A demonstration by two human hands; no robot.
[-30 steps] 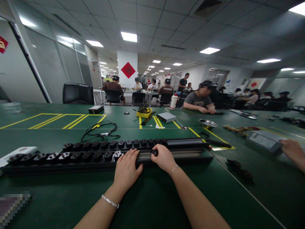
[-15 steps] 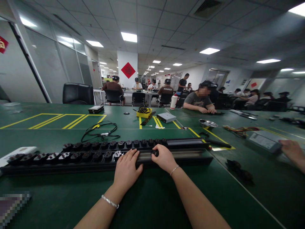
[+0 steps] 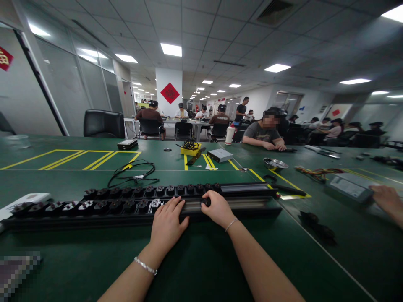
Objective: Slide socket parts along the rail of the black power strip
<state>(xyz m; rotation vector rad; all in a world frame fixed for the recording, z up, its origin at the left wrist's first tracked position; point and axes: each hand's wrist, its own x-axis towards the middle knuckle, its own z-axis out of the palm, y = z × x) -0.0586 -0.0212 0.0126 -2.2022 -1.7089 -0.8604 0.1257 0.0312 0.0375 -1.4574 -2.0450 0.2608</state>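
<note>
- From where I stand, little has altered over the last second: the two working hands are in nearly the same places, and the scene has only slid very slightly in view.
- The left hand [image 3: 168,218] lies loose, palm down, across the near black rail [image 3: 94,222], thumb spread from the fingers, just beside a white-faced plug module [image 3: 156,203]; it rested there a second ago too.
- The right hand [image 3: 218,211] pinches a small black round piece [image 3: 207,202] between thumb and curled fingers, over the rail's bare channel; that grip matches the earlier look.
- Left of the hands, the row of pronged plug modules [image 3: 100,206] stands as it did, the right stretch of channel unfilled.
- The far black rail [image 3: 245,188], with its own row, lies just behind, unmoved on the green table [image 3: 201,268].
- The coiled black cable [image 3: 147,168] and yellow tray [image 3: 189,151] beyond keep their spots.
- At the right edge, a co-worker's hand [image 3: 388,203] remains by the power supply unit [image 3: 351,185]; whether it grips the unit, I cannot tell.
</note>
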